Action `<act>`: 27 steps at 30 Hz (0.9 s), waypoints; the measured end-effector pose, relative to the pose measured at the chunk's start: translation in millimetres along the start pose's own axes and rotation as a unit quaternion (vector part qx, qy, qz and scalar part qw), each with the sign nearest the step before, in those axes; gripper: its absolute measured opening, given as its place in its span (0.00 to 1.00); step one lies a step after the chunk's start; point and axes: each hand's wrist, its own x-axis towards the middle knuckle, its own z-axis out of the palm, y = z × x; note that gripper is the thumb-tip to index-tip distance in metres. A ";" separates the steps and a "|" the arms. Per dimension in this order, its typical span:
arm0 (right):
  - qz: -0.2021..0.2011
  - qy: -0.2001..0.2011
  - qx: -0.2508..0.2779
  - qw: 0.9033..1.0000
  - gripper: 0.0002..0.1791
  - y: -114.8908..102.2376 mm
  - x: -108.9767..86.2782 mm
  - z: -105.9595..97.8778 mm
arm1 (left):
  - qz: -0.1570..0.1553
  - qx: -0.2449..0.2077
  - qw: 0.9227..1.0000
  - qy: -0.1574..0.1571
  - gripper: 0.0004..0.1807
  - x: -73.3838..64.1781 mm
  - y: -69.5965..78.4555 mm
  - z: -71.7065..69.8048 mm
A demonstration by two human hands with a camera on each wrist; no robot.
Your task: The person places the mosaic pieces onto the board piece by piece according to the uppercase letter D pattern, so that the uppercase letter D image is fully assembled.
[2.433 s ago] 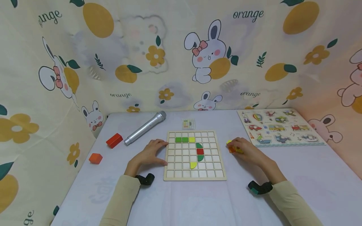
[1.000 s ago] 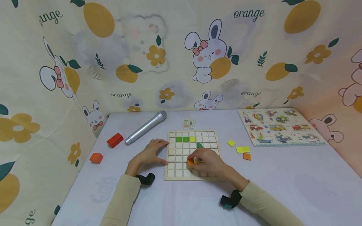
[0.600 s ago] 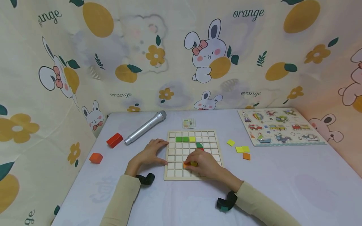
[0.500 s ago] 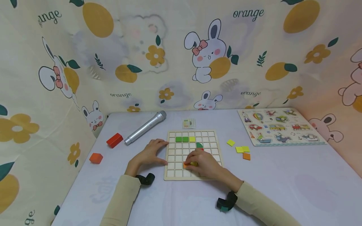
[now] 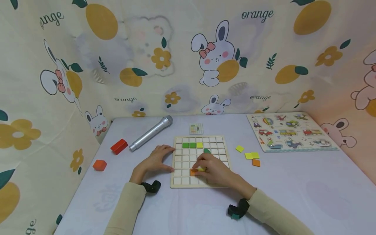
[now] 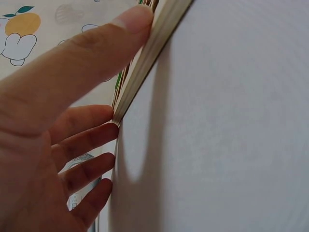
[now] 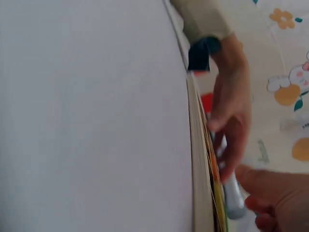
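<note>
A wooden grid board (image 5: 202, 186) lies on the table, with my left hand (image 5: 155, 159) against its left edge. In the left wrist view, the thumb (image 6: 91, 55) and straight fingers (image 6: 89, 140) touch the board's side. My right hand (image 5: 212, 169) is over the board's lower middle. Its fingertips are at an orange square tile (image 5: 192, 172) lying in a cell, with a yellow tile (image 5: 201, 169) partly showing between finger and thumb. Green squares (image 5: 189, 145), a yellow square (image 5: 199, 145) and a green quarter-round tile (image 5: 207, 151) sit in upper cells; the hand hides other cells.
Right of the board lie loose yellow tiles (image 5: 248, 156) and an orange tile (image 5: 256, 163). A small pattern card (image 5: 196, 128) is behind it. Left are a silver microphone (image 5: 151, 133), a red block (image 5: 118, 146) and an orange-red block (image 5: 100, 165). A picture puzzle (image 5: 290, 132) lies back right.
My right hand has come from the right of the board with tiles and set an orange one in a lower cell; its fingers have now lifted slightly. My left hand has stayed put.
</note>
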 end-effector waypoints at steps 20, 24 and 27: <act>0.069 0.103 -0.050 0.991 0.15 53.8 -65.6 -87.3 | -0.001 -0.009 1.000 0.003 0.48 -0.9 3.1 -1.2; 0.079 0.115 -0.061 0.988 0.17 65.4 -85.4 -99.5 | 0.001 -0.006 1.000 0.001 0.48 -0.3 2.5 -1.2; 0.097 0.114 -0.071 0.986 0.18 72.9 -99.9 -106.6 | 0.003 -0.007 1.000 0.000 0.48 -0.4 2.7 -1.5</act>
